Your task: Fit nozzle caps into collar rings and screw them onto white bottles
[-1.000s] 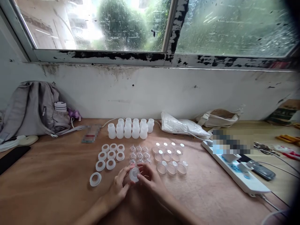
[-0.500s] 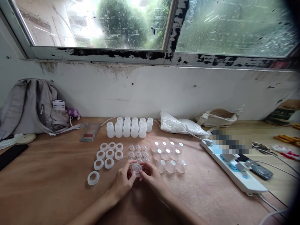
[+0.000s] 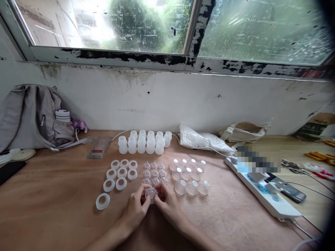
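Both hands meet in front of me around a round translucent screw ring [image 3: 151, 196] with a clear insert in its middle. My left hand [image 3: 137, 204] pinches its left side, thumb on top. On the opposite side my right hand [image 3: 167, 203] grips the rim with thumb and fingers. The underside is hidden by the fingers. Just beyond the hands stand clear nipple-shaped pieces [image 3: 154, 173] in short rows, the nearest row partly covered by my fingertips. Several loose translucent screw rings [image 3: 121, 183] lie to the left, and clear dome-shaped caps [image 3: 192, 188] stand to the right.
Frosted white small bottles [image 3: 141, 144] stand grouped at the back of the wooden table [image 3: 65, 198]. A silver-white pouch [image 3: 201, 139] lies by the wall. On the right is a white power strip [image 3: 277, 200] with plugs and cables; a grey backpack [image 3: 34, 118] sits at left.
My hands, with the ring between them, have come slightly closer to me. The view has shifted a little; the rows on the table look unchanged.
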Available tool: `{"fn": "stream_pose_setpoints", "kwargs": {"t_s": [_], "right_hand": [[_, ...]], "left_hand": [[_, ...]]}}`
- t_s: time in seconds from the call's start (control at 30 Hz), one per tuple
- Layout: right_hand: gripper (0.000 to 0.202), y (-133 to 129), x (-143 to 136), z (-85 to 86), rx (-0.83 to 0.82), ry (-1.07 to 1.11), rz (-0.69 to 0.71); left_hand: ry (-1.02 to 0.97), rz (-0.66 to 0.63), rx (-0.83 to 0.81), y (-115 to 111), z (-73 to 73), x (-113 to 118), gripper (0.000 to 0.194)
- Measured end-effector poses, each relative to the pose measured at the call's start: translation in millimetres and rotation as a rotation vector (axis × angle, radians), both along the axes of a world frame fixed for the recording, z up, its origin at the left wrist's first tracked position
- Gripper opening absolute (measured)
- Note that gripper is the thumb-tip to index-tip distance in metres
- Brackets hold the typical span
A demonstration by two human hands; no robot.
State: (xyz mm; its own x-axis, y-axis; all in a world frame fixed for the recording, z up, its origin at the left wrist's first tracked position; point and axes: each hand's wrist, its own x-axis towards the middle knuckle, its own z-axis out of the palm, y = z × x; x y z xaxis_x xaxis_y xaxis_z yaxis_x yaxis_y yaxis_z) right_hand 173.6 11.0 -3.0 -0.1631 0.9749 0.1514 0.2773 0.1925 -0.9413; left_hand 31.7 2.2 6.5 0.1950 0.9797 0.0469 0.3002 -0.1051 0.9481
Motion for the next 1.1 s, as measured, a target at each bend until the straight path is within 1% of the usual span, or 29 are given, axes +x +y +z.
{"fn": "stream_pose_setpoints", "kwargs": {"t_s": [0.07,0.13,0.23,0.37,0.47,0.7,0.83,0.93,1.1], "right_hand": [[0.007,1,1,-2.2,-0.035,0.033,0.039],[0.016,1,1,-5.1,-0.104,0.087,0.081],[0.026,3,-1,-8.2,-0.173,0.142,0.076],[0.03,2,-3,-7.2,-0.151,0.148,0.027],[0.029,1,-4,-6.2,-0.12,0.148,0.014],[0.029,3,-4,-10.8,-0.147,0.203,0.028],[0.031,1,-3,-7.2,-0.129,0.173,0.05],[0.032,-2,-4,-3.1,-0.105,0.156,0.038],[0.028,-4,-5,-0.2,-0.07,0.129,0.042]], "left_hand": [[-0.042,-0.027,-0.024,1,1.1,-1,0.019],[-0.076,-0.043,-0.047,3,0.8,-2,0.021],[-0.117,-0.021,-0.089,5,-4.5,-2,0.028],[-0.207,0.017,-0.175,7,-16.2,2,0.037],[-0.252,0.029,-0.202,8,-20.4,4,0.038],[-0.348,0.012,-0.236,9,-17.9,4,0.037],[-0.318,0.003,-0.192,5,-12.8,5,0.033],[-0.284,0.009,-0.159,1,-8.6,7,0.031],[-0.232,0.027,-0.135,-2,-9.1,8,0.029]]}}
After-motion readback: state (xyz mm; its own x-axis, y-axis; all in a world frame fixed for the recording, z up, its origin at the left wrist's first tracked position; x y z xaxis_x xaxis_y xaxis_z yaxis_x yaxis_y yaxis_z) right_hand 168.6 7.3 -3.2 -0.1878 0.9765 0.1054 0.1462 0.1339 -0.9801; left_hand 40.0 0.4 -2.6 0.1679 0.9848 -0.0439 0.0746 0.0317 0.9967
